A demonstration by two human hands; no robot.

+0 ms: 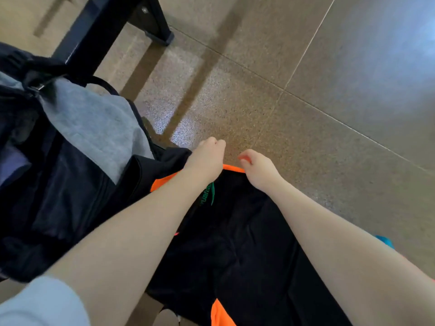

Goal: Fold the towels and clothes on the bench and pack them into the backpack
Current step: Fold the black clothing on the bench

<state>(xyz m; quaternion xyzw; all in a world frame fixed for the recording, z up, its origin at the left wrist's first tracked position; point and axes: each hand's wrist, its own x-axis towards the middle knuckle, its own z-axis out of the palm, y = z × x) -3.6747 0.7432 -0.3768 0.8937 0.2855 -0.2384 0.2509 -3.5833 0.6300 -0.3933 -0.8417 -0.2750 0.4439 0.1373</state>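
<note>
Both arms reach out. My left hand (207, 156) and right hand (256, 170) pinch the black shorts (235, 243) at 12 o'clock. Folding comes next. Backpack (58, 172) waits at 9 o'clock.

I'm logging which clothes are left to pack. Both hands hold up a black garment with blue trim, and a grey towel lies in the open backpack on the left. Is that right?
Not quite: the trim is orange, not blue. The head view shows the left hand and right hand holding the black garment by its orange-edged top. The grey towel does lie in the open backpack on the left.
</note>
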